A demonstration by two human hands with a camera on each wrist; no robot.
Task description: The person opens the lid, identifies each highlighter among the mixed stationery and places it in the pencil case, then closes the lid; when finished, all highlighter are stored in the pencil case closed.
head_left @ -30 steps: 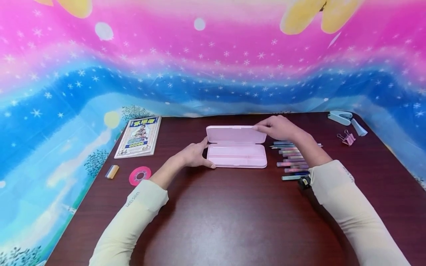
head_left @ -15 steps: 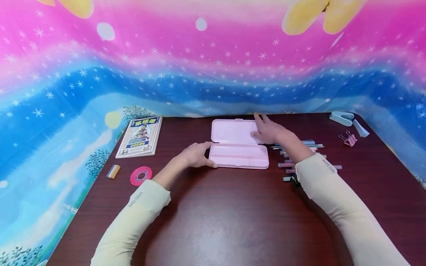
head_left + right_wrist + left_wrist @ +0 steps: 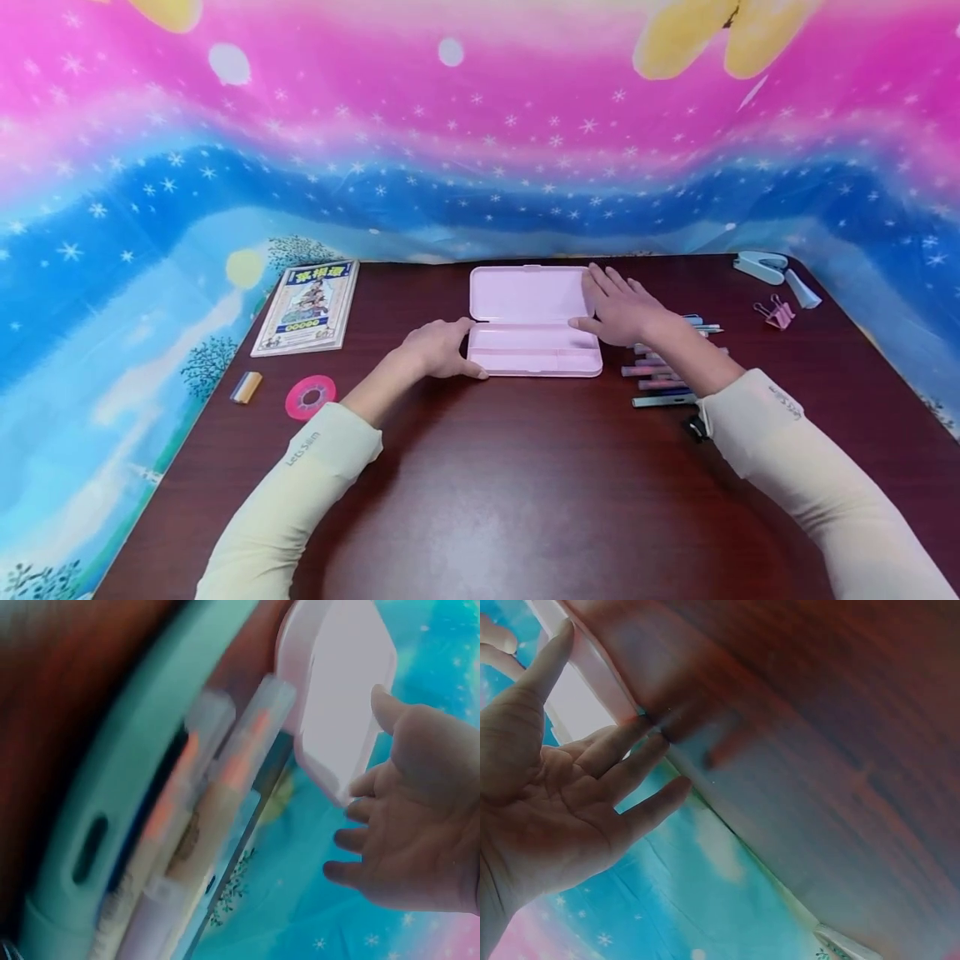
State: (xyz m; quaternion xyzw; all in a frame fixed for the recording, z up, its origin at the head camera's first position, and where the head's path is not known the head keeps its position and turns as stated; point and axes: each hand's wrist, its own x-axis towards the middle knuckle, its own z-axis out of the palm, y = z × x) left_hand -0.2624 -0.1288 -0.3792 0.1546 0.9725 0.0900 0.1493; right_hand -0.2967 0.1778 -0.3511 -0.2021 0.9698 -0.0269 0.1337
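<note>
A pink pencil case [image 3: 513,340] lies unfolded on the dark wooden table, its lid [image 3: 525,292] tipped back behind the base. The base has compartments with nothing visible in them. My left hand [image 3: 435,348] rests at the left end, thumb by the front corner and index finger near the hinge; the left wrist view shows its fingers extended. At the right end, my right hand [image 3: 628,312] has straight fingers along the lid's edge and its thumb over the hinge side. Just right of the case, partly under my right forearm, lie several pens and markers [image 3: 663,401].
Left on the table are a book [image 3: 306,308], an eraser [image 3: 246,387] and a pink tape roll [image 3: 310,397]. A light-blue stapler [image 3: 761,267], a pale blue-white piece [image 3: 802,289] and a pink binder clip [image 3: 780,313] sit back right. Patterned cloth [image 3: 480,167] hangs behind.
The lid has swung from partly raised to lying back. My right hand has gone from pinching the lid's upper edge to resting flat at its right side. My left hand stays put.
</note>
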